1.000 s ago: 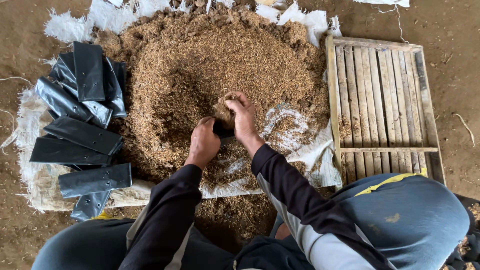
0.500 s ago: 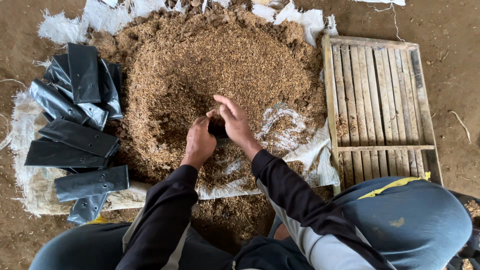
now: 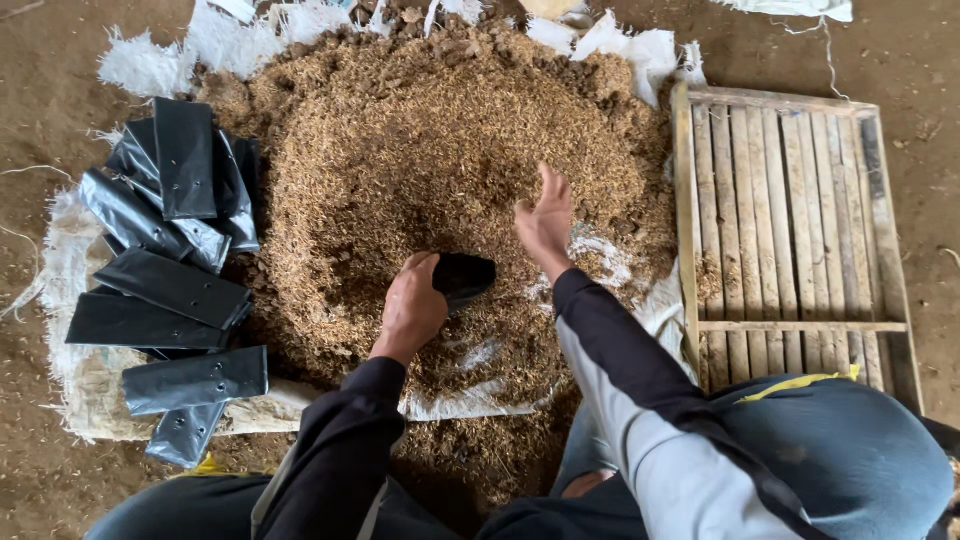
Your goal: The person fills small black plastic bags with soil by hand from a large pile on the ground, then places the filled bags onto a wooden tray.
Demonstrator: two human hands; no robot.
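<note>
The small black bag (image 3: 465,278) sits in the middle of the frame, on the big brown pile of husk mix (image 3: 420,160). Part of the bag is hidden behind the left hand (image 3: 413,308), so its full shape is hard to see. The left hand is curled tight around the bag's edge and holds its mouth up. The right hand (image 3: 545,218) is just right of the bag, up above the pile, with fingers spread wide and holding nothing. Both arms in dark sleeves reach up from the bottom of the frame. Flat black bags (image 3: 165,260) lie stacked at the left. A wooden slat tray (image 3: 790,200) lies at the right, its lower corner hidden by a blue knee.
</note>
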